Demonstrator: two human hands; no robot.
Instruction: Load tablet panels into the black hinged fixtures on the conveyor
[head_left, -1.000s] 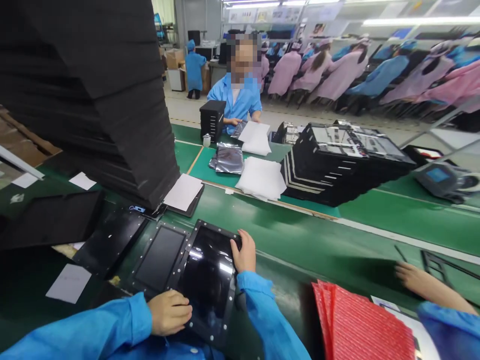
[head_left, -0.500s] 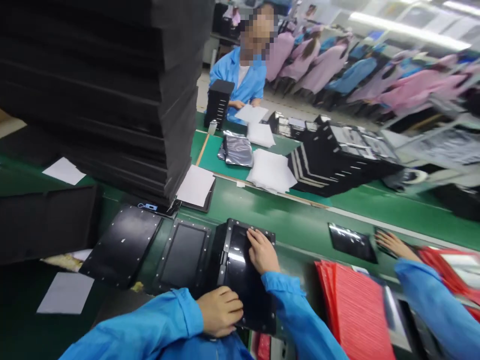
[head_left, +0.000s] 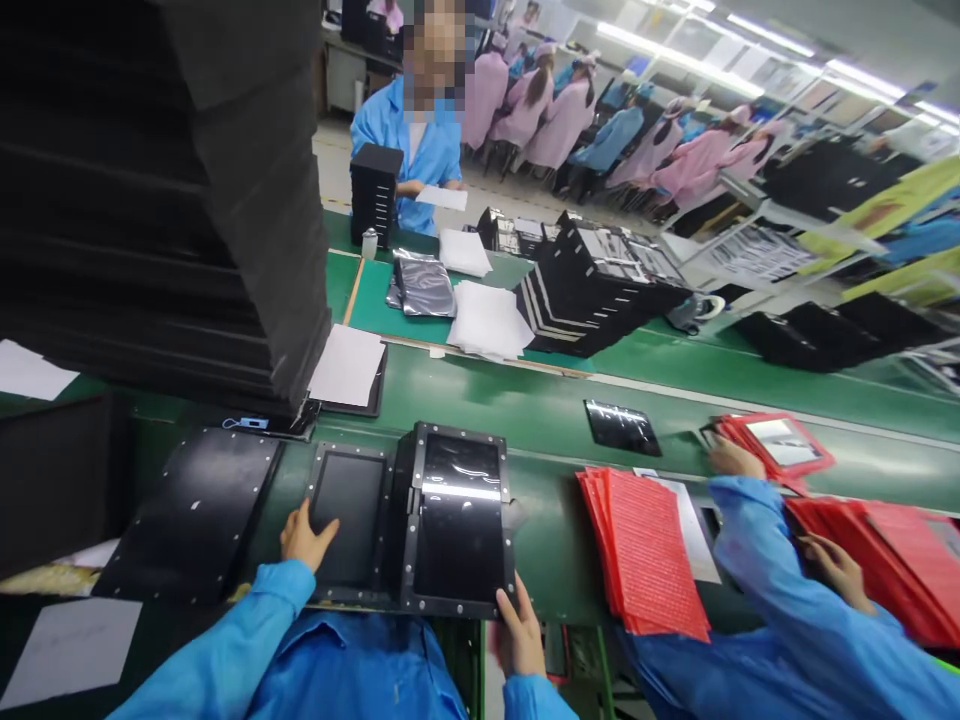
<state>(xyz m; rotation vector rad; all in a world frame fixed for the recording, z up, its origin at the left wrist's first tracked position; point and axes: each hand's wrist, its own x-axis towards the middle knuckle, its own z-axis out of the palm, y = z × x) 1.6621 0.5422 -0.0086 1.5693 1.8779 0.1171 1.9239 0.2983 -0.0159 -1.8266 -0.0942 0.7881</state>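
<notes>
Just in front of me stands a black framed fixture [head_left: 459,520], a thick block with metal studs round its rim and a glossy dark panel on top. My right hand [head_left: 519,632] touches its lower right corner with fingers stretched out. Left of the block lies a lower black studded frame [head_left: 351,520] with a matte dark panel. My left hand [head_left: 306,540] rests at that frame's left edge, thumb and fingers apart, the thumb over the panel. Neither hand appears to grip anything.
A tall black stack [head_left: 247,230] rises at the left. Nearby lies a studded black plate [head_left: 191,515]. Red bubble-wrap sleeves [head_left: 649,550] lie to the right, beside a co-worker's hands [head_left: 735,458]. White sheets [head_left: 491,320] and stacked black trays [head_left: 592,300] are across the bench.
My left hand has moved left from the fixture to the lower frame. My right hand has slid from the panel's top to the fixture's lower right corner. The camera has turned right.
</notes>
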